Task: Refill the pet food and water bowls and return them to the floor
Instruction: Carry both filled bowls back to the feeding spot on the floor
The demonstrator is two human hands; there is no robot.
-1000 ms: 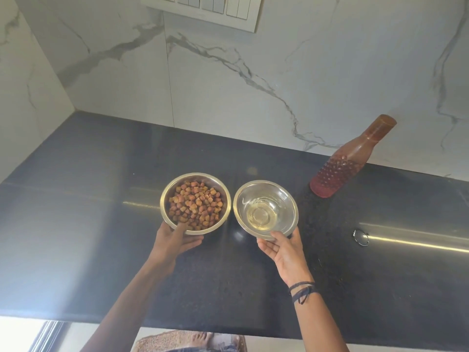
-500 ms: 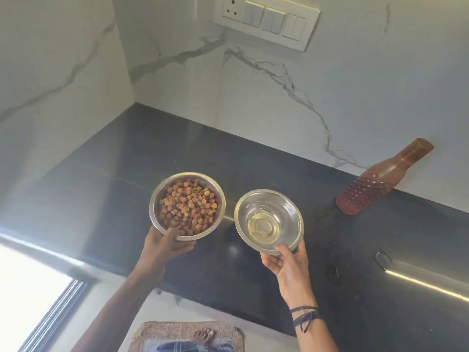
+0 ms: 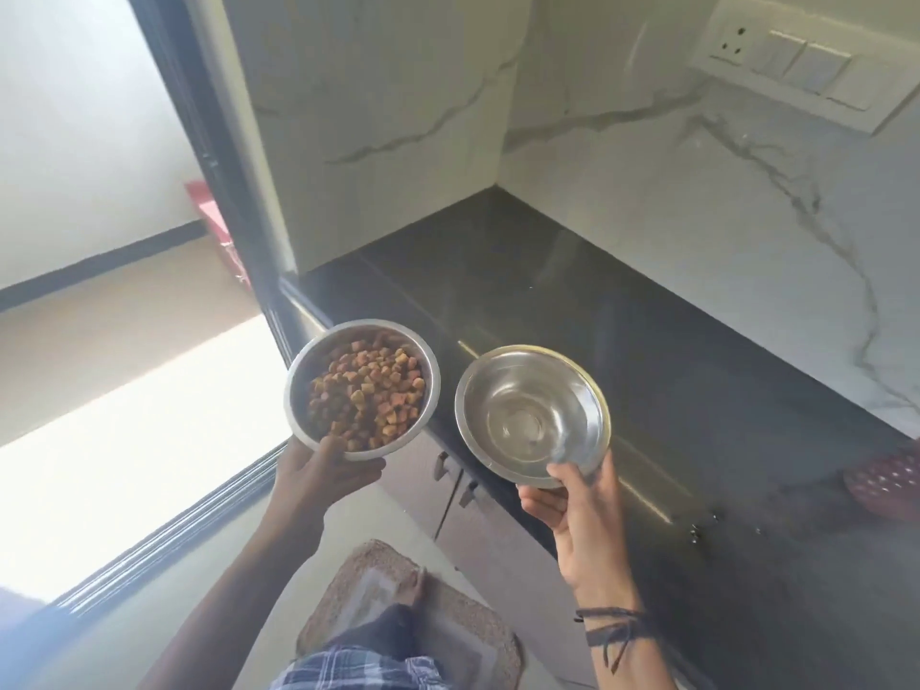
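Refilling is judged complete. At frame centre, the kibble bowl point(image 3: 304, 390) is grasped by the left hand point(image 3: 318, 473) and the water bowl point(image 3: 577, 390) by the right hand point(image 3: 572, 510). Placement on the floor point(image 3: 358, 520) is not yet done.

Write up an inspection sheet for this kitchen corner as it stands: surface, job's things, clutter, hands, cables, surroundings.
Surface: dark glossy counter, a few small specks near its right end.
Job's things: food bowl full of kibble, held in the air past the counter's edge; water bowl with clear water in its bottom, held above the counter's front edge.
Clutter: red bottle, partly cut off by the frame, on the counter.
Hands: left hand grips the food bowl's near rim; right hand pinches the water bowl's near rim.
Cables: nothing seen.
Surroundings: marble wall, switch panel, floor mat under a bare foot, bright opening at left.
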